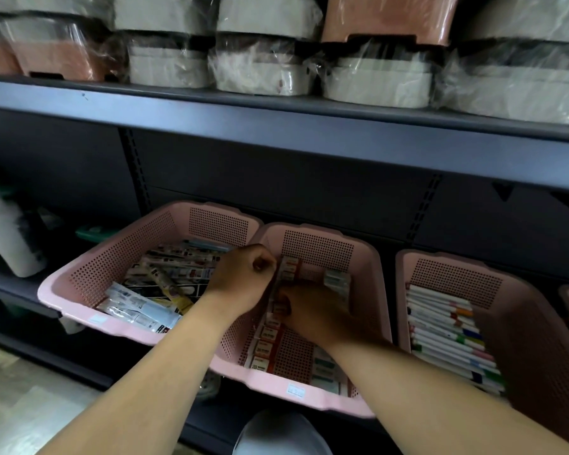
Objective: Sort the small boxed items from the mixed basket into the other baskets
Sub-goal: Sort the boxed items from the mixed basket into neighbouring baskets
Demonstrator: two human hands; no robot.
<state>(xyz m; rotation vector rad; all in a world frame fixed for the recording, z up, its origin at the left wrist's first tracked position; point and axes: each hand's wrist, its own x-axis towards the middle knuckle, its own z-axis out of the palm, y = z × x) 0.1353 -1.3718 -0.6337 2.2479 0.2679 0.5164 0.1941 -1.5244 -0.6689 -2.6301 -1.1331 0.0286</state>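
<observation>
Nearest us, a knee in pale cloth [278, 435] sits below the shelf edge, with both bare forearms reaching forward over it. The middle pink basket [296, 393] holds the small boxes: a row of red-and-white boxes [266, 348] runs along its left wall, and a row of green-and-white boxes [326, 367] lies just beside it. Our right hand [309, 315] is inside this basket, back upward, fingers down on the red-and-white row; blur hides whether it grips one. Our left hand [245, 277] hovers at that row's far end over the basket wall, fingers curled; we cannot tell if it pinches anything. The mixed basket [79, 307] to the left is full of jumbled packets. The right basket [539, 339] holds markers [447, 326] in rows. Farther left stands a white bottle [7, 238]. Above, the upper shelf [276, 123] carries plastic-wrapped tubs [260, 73].
</observation>
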